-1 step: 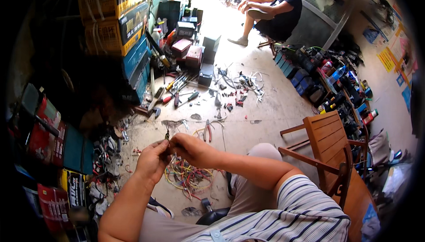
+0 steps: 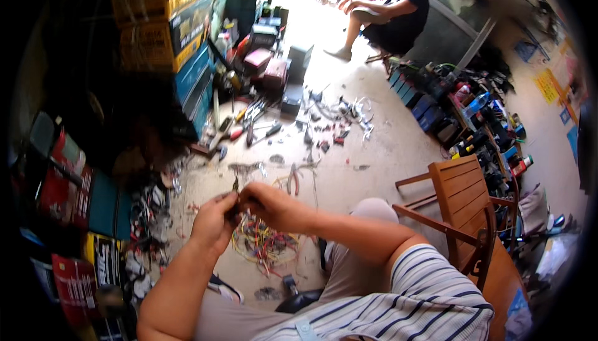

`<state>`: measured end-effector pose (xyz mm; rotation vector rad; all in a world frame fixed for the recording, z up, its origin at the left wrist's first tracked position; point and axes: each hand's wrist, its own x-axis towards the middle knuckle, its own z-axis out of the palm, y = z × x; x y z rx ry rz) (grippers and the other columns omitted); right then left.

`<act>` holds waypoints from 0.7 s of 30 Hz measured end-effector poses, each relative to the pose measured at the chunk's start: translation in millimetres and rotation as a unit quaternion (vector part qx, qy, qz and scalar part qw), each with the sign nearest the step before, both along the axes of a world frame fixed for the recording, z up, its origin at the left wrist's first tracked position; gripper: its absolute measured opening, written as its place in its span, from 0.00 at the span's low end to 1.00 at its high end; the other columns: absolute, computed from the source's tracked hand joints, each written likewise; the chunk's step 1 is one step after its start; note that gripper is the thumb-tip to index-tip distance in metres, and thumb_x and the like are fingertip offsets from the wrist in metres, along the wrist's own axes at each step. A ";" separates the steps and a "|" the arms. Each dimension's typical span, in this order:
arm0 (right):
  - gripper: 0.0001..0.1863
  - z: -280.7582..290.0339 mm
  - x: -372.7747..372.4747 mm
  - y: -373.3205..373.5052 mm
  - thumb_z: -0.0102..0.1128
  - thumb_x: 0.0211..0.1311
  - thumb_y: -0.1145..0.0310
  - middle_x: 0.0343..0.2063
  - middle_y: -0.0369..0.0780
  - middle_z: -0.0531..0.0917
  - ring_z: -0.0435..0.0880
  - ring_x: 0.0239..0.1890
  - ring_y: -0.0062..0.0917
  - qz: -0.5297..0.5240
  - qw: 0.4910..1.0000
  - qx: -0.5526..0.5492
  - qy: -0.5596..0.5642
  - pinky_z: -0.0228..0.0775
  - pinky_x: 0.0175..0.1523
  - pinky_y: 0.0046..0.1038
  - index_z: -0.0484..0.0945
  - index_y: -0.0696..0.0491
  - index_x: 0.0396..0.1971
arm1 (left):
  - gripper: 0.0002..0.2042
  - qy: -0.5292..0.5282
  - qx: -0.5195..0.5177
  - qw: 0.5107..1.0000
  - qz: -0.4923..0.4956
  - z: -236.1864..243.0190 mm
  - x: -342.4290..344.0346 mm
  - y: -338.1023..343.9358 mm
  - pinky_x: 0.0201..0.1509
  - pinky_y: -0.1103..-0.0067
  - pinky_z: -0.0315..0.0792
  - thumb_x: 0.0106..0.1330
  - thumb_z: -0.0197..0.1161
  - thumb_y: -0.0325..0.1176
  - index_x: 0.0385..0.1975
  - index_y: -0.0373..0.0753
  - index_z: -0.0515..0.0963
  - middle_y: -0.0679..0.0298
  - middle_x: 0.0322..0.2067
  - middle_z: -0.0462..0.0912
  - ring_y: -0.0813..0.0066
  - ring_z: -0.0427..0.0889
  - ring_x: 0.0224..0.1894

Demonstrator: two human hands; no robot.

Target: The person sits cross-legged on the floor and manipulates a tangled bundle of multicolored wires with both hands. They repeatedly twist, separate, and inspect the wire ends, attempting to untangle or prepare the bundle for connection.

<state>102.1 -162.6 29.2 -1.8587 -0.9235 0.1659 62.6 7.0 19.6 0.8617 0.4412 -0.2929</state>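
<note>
My left hand (image 2: 213,221) and my right hand (image 2: 269,207) meet in front of me, above the floor. Their fingers are closed, pinched together at the tips. A small, thin, dark piece (image 2: 235,184) sticks up from the left fingertips; its kind is too small and blurred to tell. What the right fingers pinch is hidden behind them. Below the hands lies a tangle of red, yellow and other coloured wires (image 2: 265,241). Red-handled pliers (image 2: 293,179) rest on the floor just beyond my right hand.
Screwdrivers (image 2: 266,131) and other tools lie farther off, beside box-shaped batteries (image 2: 291,100). Stacked cartons (image 2: 146,45) stand at the left. A wooden chair (image 2: 458,185) is close on my right, near a crowded shelf (image 2: 476,123). Another person (image 2: 398,20) sits at the back.
The view has shifted slightly, so the surroundings sit a little farther right and are more blurred. Both hands keep nearly the same pose around the small piece.
</note>
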 end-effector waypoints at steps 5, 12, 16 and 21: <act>0.07 -1.9 -3.1 6.0 0.53 0.57 0.81 0.30 0.44 0.75 0.75 0.33 0.36 0.028 0.999 -0.028 0.009 0.68 0.40 0.30 0.70 0.57 0.35 | 0.07 -0.017 -0.018 1.000 0.003 4.3 -13.2 5.5 0.31 0.83 0.66 0.66 0.53 0.31 0.37 0.37 0.76 0.67 0.30 0.79 0.80 0.75 0.29; 0.07 -13.0 -2.2 -3.9 0.56 0.61 0.69 0.27 0.33 0.77 0.73 0.29 0.14 0.031 0.955 0.087 0.281 0.67 0.35 0.19 0.74 0.57 0.35 | 0.08 0.008 0.029 0.999 0.019 -2.6 -23.8 13.4 0.37 0.87 0.73 0.64 0.58 0.28 0.40 0.33 0.76 0.66 0.33 0.79 0.81 0.78 0.33; 0.13 -16.6 4.1 -6.4 0.59 0.61 0.63 0.26 0.33 0.77 0.72 0.28 0.13 -0.018 0.944 0.063 0.322 0.66 0.35 0.17 0.75 0.59 0.34 | 0.09 0.006 0.096 0.995 0.018 -9.0 -23.3 12.7 0.42 0.87 0.76 0.63 0.58 0.25 0.42 0.30 0.75 0.63 0.33 0.80 0.79 0.79 0.35; 0.15 -23.3 3.4 -4.3 0.60 0.61 0.59 0.26 0.33 0.78 0.73 0.26 0.12 -0.048 0.928 -0.028 0.369 0.65 0.31 0.16 0.78 0.58 0.34 | 0.10 -0.007 0.151 0.989 0.002 -9.6 -21.0 2.1 0.42 0.85 0.76 0.62 0.59 0.24 0.42 0.29 0.75 0.61 0.34 0.80 0.79 0.79 0.35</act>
